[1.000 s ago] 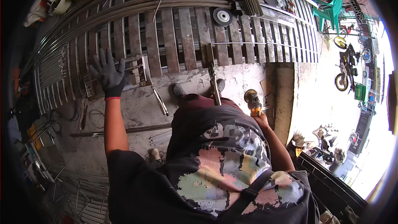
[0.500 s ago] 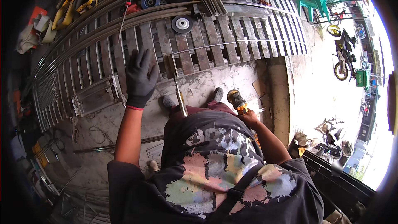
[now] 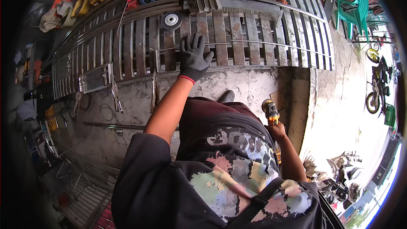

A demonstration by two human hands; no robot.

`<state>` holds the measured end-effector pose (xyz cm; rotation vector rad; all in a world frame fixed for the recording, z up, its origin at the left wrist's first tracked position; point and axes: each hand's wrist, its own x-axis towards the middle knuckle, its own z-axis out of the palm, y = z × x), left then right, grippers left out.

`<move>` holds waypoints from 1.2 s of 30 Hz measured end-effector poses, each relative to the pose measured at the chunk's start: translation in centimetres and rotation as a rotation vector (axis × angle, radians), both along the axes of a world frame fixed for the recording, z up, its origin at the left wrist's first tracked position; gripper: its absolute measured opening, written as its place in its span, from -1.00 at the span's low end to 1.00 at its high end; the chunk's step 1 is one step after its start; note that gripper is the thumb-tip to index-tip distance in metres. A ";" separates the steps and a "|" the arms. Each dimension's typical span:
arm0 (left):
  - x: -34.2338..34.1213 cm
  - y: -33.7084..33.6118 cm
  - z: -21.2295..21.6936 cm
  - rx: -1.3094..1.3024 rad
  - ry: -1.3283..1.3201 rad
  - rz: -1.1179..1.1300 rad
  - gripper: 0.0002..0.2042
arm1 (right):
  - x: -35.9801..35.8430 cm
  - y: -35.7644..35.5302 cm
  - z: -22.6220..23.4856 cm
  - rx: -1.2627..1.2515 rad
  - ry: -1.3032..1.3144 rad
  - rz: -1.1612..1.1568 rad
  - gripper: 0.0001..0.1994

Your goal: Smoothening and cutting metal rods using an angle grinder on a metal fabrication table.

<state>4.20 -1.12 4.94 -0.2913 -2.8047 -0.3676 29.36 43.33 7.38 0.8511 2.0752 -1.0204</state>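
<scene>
My left hand, in a dark grey work glove with a red cuff, is open with its fingers spread. It is over the front part of a slatted metal bench, at a thin metal rod that lies across the slats; whether it presses on the rod is hard to tell. Down at my right side, my bare right hand is closed around a yellow and black angle grinder, held away from the bench.
Behind my left hand a grinding disc lies on the bench, near short metal channels and a red-handled screwdriver. Locking pliers hang off the front edge. A green plastic chair and a motorbike are at the right.
My left hand has moved right along the bench to the rod, its fingers now spread wider. My body has shifted right, and the grinder in my right hand has moved along with it.
</scene>
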 end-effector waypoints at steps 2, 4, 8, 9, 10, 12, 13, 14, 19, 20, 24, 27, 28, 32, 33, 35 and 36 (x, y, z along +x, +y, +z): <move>1.3 0.1 0.0 -0.035 -0.019 0.018 -0.25 | 1.2 2.7 -1.3 -0.017 -0.048 -0.040 -0.70; 2.5 0.4 0.1 -0.071 -0.046 0.046 -0.26 | 2.4 5.3 -2.8 -0.044 -0.076 -0.052 -0.71; 3.1 0.3 0.6 -0.110 -0.055 0.060 -0.25 | 3.0 8.0 -3.4 0.015 -0.140 0.036 -0.71; 3.0 0.6 1.0 -0.116 -0.035 0.064 -0.29 | 3.1 8.5 -3.6 0.002 -0.162 0.057 -0.70; 2.7 0.8 1.4 -0.121 -0.016 0.066 -0.32 | 3.2 8.9 -3.8 -0.020 -0.140 0.100 -0.70; 1.5 1.3 2.4 -0.108 -0.005 -0.011 -0.38 | 3.1 9.0 -4.3 -0.068 -0.165 -0.041 -0.70; 0.7 1.9 2.9 -0.091 0.001 -0.086 -0.43 | 3.1 8.9 -4.3 -0.112 -0.194 -0.179 -0.70; 0.0 2.7 3.4 -0.044 0.118 -0.165 -0.58 | 3.2 8.9 -4.2 -0.162 -0.203 -0.210 -0.68; -5.9 7.8 5.3 -0.010 -0.027 -0.414 -0.78 | 3.2 6.5 -4.3 -0.289 -0.132 -0.389 -0.63; -6.9 8.6 4.6 -0.019 -0.030 -0.386 -0.76 | 3.4 5.9 -4.6 -0.279 -0.087 -0.381 -0.60; -11.6 7.7 1.7 -0.233 -0.360 -0.183 -0.67 | 2.4 3.5 -2.1 -0.294 0.056 -0.373 -0.52; -12.4 9.7 2.5 -0.234 -0.310 -0.306 -0.71 | 2.8 3.4 -1.0 -0.220 0.148 -0.410 -0.40; -12.3 8.7 1.2 -0.159 -0.092 -0.388 -0.69 | 2.3 3.1 -0.4 -0.203 0.183 -0.421 -0.40; -12.6 8.7 -0.2 -0.013 -0.015 -0.516 -0.60 | 0.7 1.7 4.9 -0.174 0.280 -0.540 -0.44; -13.1 7.8 -1.5 -0.013 -0.040 -0.517 -0.58 | 0.1 1.2 6.0 -0.189 0.305 -0.562 -0.46; -14.3 8.0 -3.2 0.016 -0.041 -0.515 -0.64 | -0.6 0.2 8.1 -0.186 0.346 -0.608 -0.47; -14.3 8.8 -3.4 -0.130 -0.030 -0.578 -0.69 | -0.7 -0.3 8.9 -0.183 0.365 -0.643 -0.48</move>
